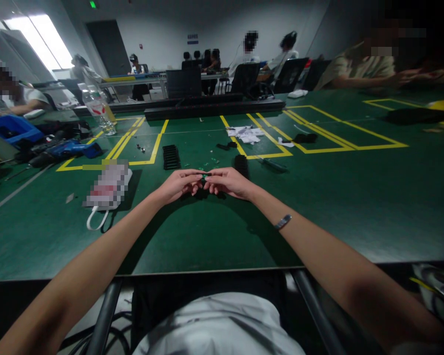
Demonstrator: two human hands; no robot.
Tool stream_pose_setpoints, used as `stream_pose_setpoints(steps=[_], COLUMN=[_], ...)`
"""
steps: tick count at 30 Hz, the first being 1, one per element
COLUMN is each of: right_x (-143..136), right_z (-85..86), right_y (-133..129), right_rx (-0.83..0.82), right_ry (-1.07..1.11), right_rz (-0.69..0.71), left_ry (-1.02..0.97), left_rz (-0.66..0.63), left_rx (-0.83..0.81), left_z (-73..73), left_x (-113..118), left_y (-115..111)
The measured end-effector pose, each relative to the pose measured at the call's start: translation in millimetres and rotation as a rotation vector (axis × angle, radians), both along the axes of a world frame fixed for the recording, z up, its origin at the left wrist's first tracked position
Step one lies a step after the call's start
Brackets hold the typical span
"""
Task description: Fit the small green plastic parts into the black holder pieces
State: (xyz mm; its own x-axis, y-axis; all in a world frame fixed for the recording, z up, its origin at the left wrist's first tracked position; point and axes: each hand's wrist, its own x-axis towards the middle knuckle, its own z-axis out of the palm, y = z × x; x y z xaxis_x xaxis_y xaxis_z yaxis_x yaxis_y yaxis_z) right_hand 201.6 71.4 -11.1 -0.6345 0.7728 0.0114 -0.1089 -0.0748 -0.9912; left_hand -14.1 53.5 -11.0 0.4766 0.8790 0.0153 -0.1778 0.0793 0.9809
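Note:
Fingertips of both my hands meet above the green table [214, 236]. Between them is a small green piece [204, 176], too small for me to tell its kind. My left hand [178, 186] pinches it from the left, and my right hand [230, 183] from the right. Just beyond the hands lie several loose green bits [213, 161]. A black ribbed block [170, 157] sits past my left hand, while a second black ribbed block [240, 166] is partly hidden behind my right hand.
A white power bank [113, 185] with a strap lies left. Further left are a blue power tool [72, 149], a blue bin [13, 129] and a plastic bottle [99, 111]. Crumpled white paper [246, 134] and a screwdriver [273, 163] lie beyond the hands. People sit around.

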Motion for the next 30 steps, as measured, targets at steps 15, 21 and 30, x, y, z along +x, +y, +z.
stream_pose_setpoints(steps=[15,21,30], right_x=[0.5,0.0,0.8], right_z=[-1.4,-0.6,1.7], right_y=[3.5,4.0,4.6], right_rx=[-0.081,-0.078,-0.076], right_ry=[0.08,0.07,-0.033], right_rz=[-0.061,-0.042,-0.07], left_ry=[0.203,0.419,0.59], left_rz=[0.0,0.068,0.237], left_rx=[0.23,0.47,0.762], left_z=[-0.5,1.4,12.9], left_x=[7.3,11.4,12.9], left_y=[-6.4,-17.1,-28.5])
